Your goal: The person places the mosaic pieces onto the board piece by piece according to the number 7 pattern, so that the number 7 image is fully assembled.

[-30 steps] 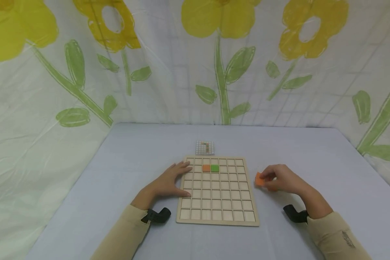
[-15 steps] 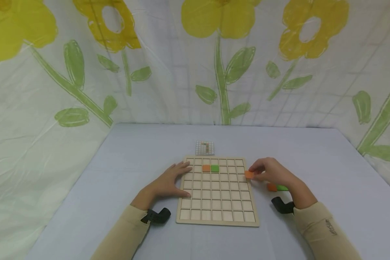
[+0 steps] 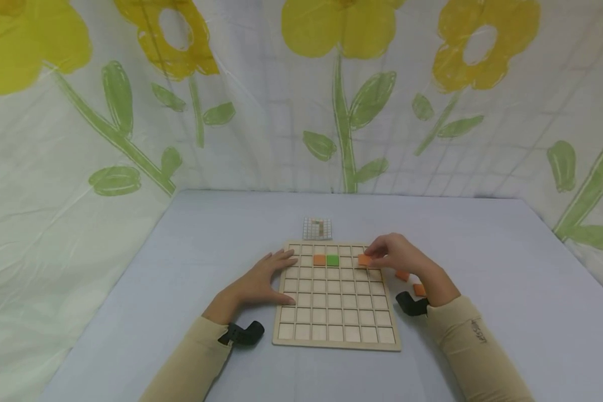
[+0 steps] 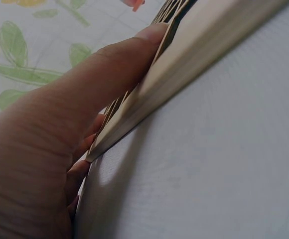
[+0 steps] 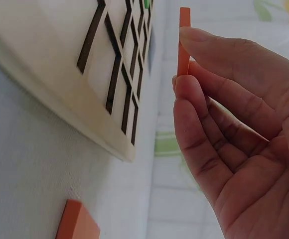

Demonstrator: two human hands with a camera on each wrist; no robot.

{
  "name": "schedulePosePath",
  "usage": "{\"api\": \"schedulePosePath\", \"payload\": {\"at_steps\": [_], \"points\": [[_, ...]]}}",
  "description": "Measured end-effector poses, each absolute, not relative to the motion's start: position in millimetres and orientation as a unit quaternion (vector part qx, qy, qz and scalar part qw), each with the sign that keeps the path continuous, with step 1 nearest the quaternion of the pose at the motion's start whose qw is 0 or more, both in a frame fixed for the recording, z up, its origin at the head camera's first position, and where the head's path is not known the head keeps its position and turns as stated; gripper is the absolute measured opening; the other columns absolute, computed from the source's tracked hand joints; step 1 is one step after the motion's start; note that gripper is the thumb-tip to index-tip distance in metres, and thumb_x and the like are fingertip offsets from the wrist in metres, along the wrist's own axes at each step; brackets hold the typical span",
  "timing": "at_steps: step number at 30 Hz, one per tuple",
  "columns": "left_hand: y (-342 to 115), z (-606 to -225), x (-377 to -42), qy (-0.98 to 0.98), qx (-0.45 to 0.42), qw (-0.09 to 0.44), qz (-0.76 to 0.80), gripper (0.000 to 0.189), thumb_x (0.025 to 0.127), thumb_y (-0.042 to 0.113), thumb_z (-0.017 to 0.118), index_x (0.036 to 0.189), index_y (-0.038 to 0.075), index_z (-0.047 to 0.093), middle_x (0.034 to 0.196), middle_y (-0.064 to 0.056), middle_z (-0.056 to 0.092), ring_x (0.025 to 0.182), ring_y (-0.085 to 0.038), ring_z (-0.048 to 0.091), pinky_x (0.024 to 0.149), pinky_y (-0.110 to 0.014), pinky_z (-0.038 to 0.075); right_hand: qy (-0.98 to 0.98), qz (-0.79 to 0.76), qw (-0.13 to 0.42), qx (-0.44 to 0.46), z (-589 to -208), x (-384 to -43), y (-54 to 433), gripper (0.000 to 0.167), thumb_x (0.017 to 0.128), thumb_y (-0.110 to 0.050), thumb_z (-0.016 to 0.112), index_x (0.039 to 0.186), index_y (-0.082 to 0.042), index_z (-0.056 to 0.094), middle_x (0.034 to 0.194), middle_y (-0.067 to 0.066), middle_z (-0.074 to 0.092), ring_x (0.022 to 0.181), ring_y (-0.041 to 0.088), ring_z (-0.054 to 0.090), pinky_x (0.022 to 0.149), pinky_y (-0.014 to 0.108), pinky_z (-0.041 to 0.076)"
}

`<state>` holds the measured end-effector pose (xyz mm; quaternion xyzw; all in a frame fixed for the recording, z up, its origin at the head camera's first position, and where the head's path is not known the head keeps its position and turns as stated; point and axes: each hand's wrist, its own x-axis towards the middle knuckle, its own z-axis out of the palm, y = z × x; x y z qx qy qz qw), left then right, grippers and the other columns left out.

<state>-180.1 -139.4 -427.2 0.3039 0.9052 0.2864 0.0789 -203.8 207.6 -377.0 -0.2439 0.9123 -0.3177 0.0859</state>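
Observation:
A wooden grid board point(image 3: 334, 301) lies on the table, with an orange tile point(image 3: 319, 260) and a green tile point(image 3: 333, 261) side by side in its second row. My left hand point(image 3: 253, 287) rests on the board's left edge, thumb and fingers spread; the left wrist view shows the thumb point(image 4: 104, 64) lying over the rim. Between thumb and fingertips, my right hand point(image 3: 399, 257) pinches another orange tile point(image 5: 184, 45) above the board's upper right part. In the right wrist view, that tile is held apart from the board.
Right of the board lie two loose orange tiles point(image 3: 402, 275), partly beside my right wrist. A small card point(image 3: 317, 228) printed with a coloured grid lies just behind the board. A flower-patterned curtain point(image 3: 261, 111) hangs behind the table.
My right hand has carried the orange tile leftward from the loose tiles on the table to over the board. My left hand has stayed in place.

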Motion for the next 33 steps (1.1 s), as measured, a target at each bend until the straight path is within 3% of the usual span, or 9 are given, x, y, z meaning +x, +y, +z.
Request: {"api": "schedulePosePath", "payload": {"at_steps": [17, 33], "points": [[-139.1, -424.3, -180.2, 0.907, 0.297, 0.085, 0.286, 0.093, 0.066, 0.052, 0.078, 0.141, 0.012, 0.041, 0.154, -0.003, 0.027, 0.145, -0.026, 0.015, 0.121, -0.045, 0.008, 0.895, -0.356, 0.118, -0.242, -381.4, -216.5, 181.9, 0.025, 0.082, -0.013, 0.071, 0.104, -0.001, 0.07, 0.103, 0.014, 0.068, 0.09, 0.022, 0.065, 0.076, 0.032, 0.057], [-139.1, -426.1, -180.6, 0.907, 0.298, 0.083, 0.285, 0.093, 0.066, 0.052, 0.078, 0.141, 0.012, 0.041, 0.154, -0.004, 0.027, 0.145, -0.025, 0.015, 0.121, -0.044, 0.007, 0.889, -0.382, 0.11, -0.229, -401.1, -221.7, 174.8, 0.023, 0.079, -0.014, 0.073, 0.099, -0.002, 0.071, 0.09, 0.008, 0.068, 0.08, 0.013, 0.062, 0.071, 0.03, 0.055]]}}
